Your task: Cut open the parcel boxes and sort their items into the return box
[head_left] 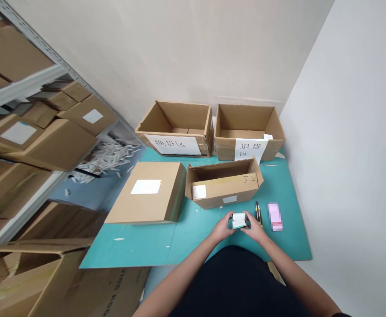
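A small white box (239, 220) with green at its lower edge is held over the front of the green table. Its top seems to be folded open, though what lies inside is too small to make out. My left hand (224, 227) grips its left side and my right hand (255, 228) its right side, fingers curled around it. Just right of the box lies a yellow and black utility knife (258, 214), close to my right fingers. Beyond my hands stands an open narrow cardboard box (224, 189) with white labels.
A closed carton (146, 207) sits left on the green table (130, 251). Two open labelled cartons (176, 144) (226, 147) stand along the back. A blurred pink phone-like item (275, 216) lies at right. Shelves with boxes (61, 141) line the left; a white wall (354, 132) closes the right.
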Action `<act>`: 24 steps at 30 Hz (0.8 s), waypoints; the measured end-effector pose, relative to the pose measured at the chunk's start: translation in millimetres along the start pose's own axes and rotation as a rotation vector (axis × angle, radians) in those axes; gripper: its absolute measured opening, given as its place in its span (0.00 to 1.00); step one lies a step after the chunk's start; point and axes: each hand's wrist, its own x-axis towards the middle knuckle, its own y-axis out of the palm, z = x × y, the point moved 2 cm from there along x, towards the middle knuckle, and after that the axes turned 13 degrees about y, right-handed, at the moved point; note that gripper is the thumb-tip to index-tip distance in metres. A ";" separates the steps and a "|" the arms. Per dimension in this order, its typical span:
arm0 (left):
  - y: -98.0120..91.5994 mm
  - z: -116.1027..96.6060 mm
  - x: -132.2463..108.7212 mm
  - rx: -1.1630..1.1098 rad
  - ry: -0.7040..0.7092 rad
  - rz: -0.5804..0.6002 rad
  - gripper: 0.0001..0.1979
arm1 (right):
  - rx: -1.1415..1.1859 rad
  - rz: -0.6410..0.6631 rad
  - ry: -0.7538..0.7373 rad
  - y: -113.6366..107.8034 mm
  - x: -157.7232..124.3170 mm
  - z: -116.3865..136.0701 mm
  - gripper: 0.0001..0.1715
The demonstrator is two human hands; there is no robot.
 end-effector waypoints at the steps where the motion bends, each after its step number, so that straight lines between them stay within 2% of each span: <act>1: -1.9 -2.0 -0.1 -0.004 0.017 -0.013 0.39 | 0.007 0.002 -0.001 -1.3 -1.3 3.2 0.47; 8: -16.4 -13.0 1.4 -0.186 0.109 -0.093 0.42 | 0.048 0.016 -0.055 -14.3 -10.0 35.0 0.50; 13: -27.9 -32.2 3.2 -0.333 0.171 -0.128 0.41 | 0.076 0.050 -0.114 -22.8 -12.2 59.7 0.49; 18: -39.4 -50.1 1.5 -0.251 0.187 -0.169 0.41 | 0.086 0.076 -0.146 -27.5 -15.3 77.0 0.50; 24: -48.2 -58.2 -2.4 -0.174 0.199 -0.194 0.41 | 0.109 0.124 -0.154 -30.8 -21.9 90.9 0.50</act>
